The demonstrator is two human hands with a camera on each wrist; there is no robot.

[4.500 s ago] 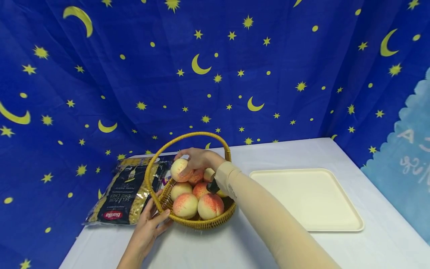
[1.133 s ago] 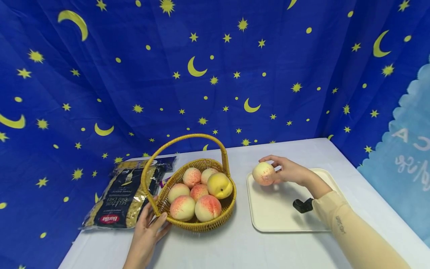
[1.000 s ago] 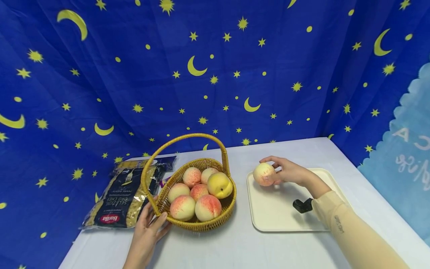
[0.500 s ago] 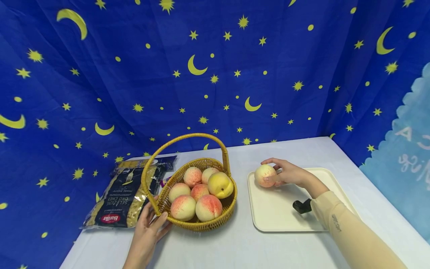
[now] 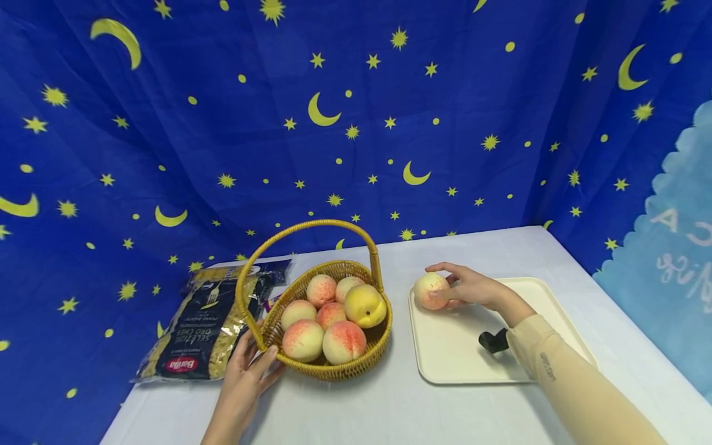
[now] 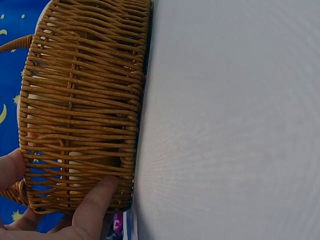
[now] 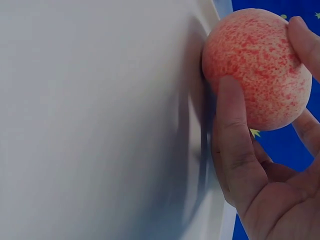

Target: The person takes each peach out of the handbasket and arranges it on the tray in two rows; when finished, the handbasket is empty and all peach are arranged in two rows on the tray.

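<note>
White table (image 5: 356, 408) bears 1 basket (image 5: 345, 371), 1 tray (image 5: 453, 355), bags (image 5: 191, 330).

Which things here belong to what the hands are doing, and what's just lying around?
Probably in use:
peach, gripped by right hand
wicker basket, held by left hand
fruit in basket
cream tray

Probably just lying about:
Barilla pasta bag
second bag behind it
purple thing, mostly hidden

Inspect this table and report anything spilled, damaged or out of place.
Nothing looks spilled or damaged. The one mild oddity is the yellow peach at the right side of the wicker basket: it is almost evenly yellow, while most other peaches there show red or pink tints.
</note>
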